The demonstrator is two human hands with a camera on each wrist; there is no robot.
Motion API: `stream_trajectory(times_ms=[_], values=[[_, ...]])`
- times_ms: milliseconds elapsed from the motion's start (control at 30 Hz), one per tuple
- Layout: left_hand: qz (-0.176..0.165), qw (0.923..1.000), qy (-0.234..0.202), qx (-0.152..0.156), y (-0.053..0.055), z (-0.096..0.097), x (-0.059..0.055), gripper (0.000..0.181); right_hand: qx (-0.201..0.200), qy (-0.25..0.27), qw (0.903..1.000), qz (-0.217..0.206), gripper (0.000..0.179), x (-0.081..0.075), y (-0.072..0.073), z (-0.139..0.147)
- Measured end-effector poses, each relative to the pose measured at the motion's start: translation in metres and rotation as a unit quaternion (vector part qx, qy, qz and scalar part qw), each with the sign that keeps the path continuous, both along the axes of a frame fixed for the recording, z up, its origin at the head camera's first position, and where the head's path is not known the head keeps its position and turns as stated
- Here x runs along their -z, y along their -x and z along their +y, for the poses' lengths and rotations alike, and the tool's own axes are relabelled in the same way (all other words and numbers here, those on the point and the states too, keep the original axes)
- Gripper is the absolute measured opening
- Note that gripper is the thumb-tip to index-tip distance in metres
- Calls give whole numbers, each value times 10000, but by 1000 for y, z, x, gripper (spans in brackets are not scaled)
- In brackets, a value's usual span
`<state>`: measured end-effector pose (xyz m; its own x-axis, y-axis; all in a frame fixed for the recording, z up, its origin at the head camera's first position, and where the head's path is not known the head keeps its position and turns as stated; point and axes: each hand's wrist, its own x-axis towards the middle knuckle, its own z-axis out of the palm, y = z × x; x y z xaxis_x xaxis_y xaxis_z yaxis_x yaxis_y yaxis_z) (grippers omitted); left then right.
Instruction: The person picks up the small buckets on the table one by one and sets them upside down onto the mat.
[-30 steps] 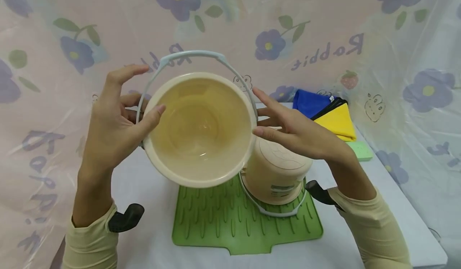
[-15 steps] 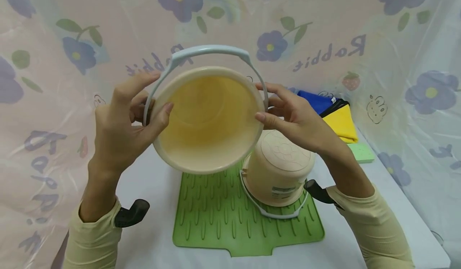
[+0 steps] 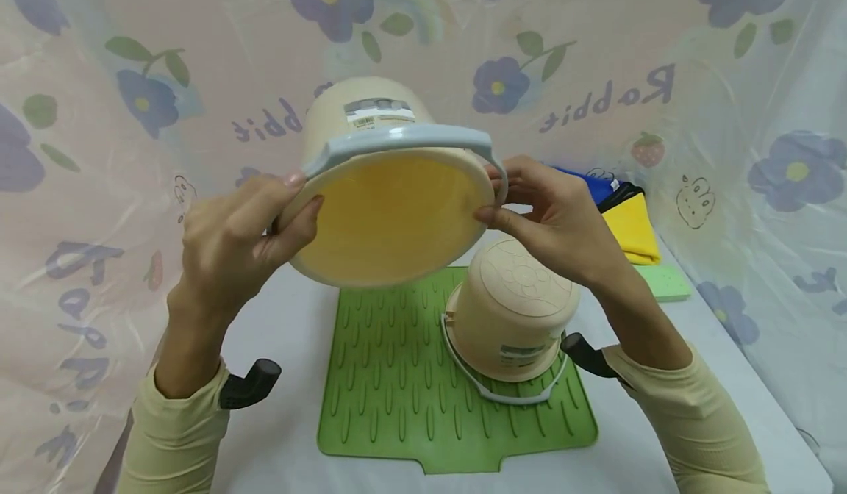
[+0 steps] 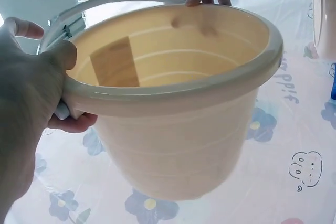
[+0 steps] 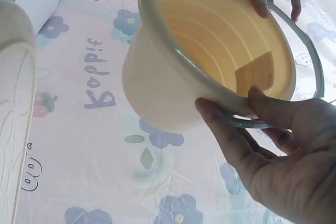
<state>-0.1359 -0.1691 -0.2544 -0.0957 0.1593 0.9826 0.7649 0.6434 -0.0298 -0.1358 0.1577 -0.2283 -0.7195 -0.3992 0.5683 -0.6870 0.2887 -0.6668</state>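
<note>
A cream plastic bucket is held up in the air, its mouth tilted down toward me and its label showing on the upper side. Its pale blue handle lies across the top of the rim. My left hand grips the rim on the left, thumb over the lip. On the other side my right hand pinches the rim, with its thumb inside. A second cream bucket stands upside down below, on the right part of a green ridged mat.
Behind the right forearm lie a folded blue cloth, a yellow cloth and a light green sponge-like block. White table surrounds the mat. A flowered curtain hangs close behind.
The held bucket has tipped forward, so its mouth has swung from facing me to facing downward. Its outer side and label have come into view. The upside-down bucket has not moved.
</note>
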Motion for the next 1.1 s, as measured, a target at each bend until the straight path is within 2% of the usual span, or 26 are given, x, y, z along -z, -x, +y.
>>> stream_trajectory(times_ms=[100, 200, 267, 367, 567, 667, 800, 967, 1100], values=[[718, 9972, -173, 76, 5, 3, 4, 28, 121, 213, 9997, 59, 27, 1, -1, -2], [1584, 9867, -338, 159, 13, 5, 9, 9, 137, 444, 9989, 42, 25, 2, -2, -4], [1974, 9793, -398, 178, 18, 7, 11, 14, 94, 528, 9985, 125, 24, 2, -2, -5], [2173, 9748, -451, 228, 22, 6, 14, 16, 9, 434, 9977, 521, 22, 3, -2, -5], [2138, 9751, -540, 248, 25, 3, 16, 12, -162, 182, 9926, 1191, 22, 5, 0, -4], [1979, 9783, -564, 241, 23, 4, 14, 10, -111, 132, 9906, 1355, 24, 5, -1, -5], [1430, 9882, -485, 242, 15, 1, 11, 11, -79, 185, 9886, 1492, 26, 6, 0, -8], [373, 9990, -57, 232, 10, -6, 9, 22, 78, 223, 9816, 1896, 23, 9, 1, -9], [-653, 9970, 315, 265, 6, -12, 4, 34, 367, 264, 9681, 2463, 17, 10, 2, -10]])
